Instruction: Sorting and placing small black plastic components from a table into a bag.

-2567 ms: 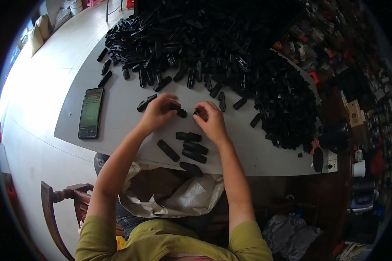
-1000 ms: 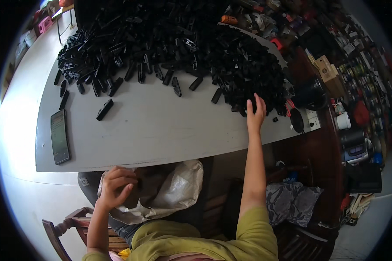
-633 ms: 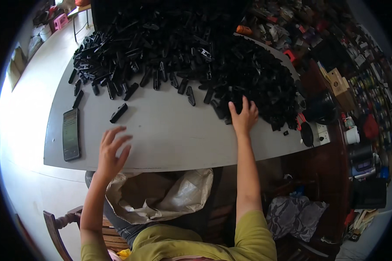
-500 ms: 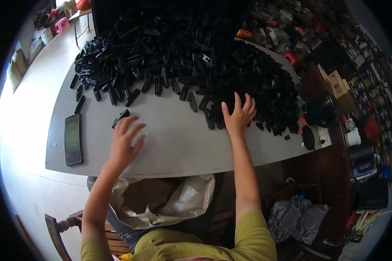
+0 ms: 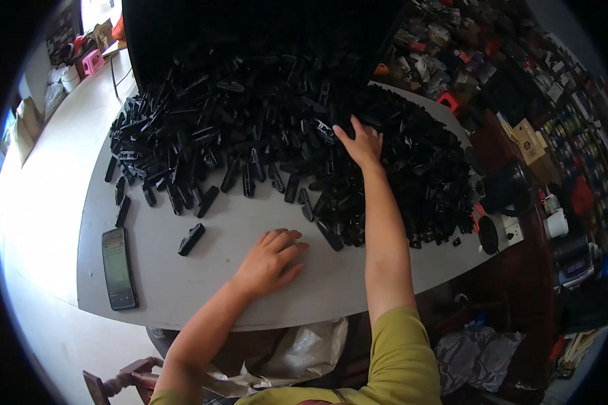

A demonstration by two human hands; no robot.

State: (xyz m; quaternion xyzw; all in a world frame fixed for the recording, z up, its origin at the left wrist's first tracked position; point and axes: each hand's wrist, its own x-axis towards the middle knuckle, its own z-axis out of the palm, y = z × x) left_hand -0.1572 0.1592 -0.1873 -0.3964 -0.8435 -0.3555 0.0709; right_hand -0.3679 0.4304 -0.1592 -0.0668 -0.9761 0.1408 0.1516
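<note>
A large heap of small, elongated black plastic parts (image 5: 250, 121) covers the far half of the grey table (image 5: 162, 283). My right hand (image 5: 363, 143) reaches over the heap's right side, thumb and fingers apart, touching or just above the parts; I see nothing in its grasp. Low over the table's front middle is my left hand (image 5: 270, 262), its fingers loosely bent and apart, with nothing visible in it. One loose black part (image 5: 192, 239) lies by itself to the left of that hand.
A phone (image 5: 119, 270) with a lit screen lies at the table's left. Below the front edge, a pale woven sack (image 5: 311, 354) sits over my lap. A power socket (image 5: 512, 229) is at the right edge, and cluttered shelves (image 5: 561, 128) stand beyond.
My right hand has moved farther in over the heap. My left hand has shifted right, away from the single loose part. The whole view has tilted, so the table appears lower.
</note>
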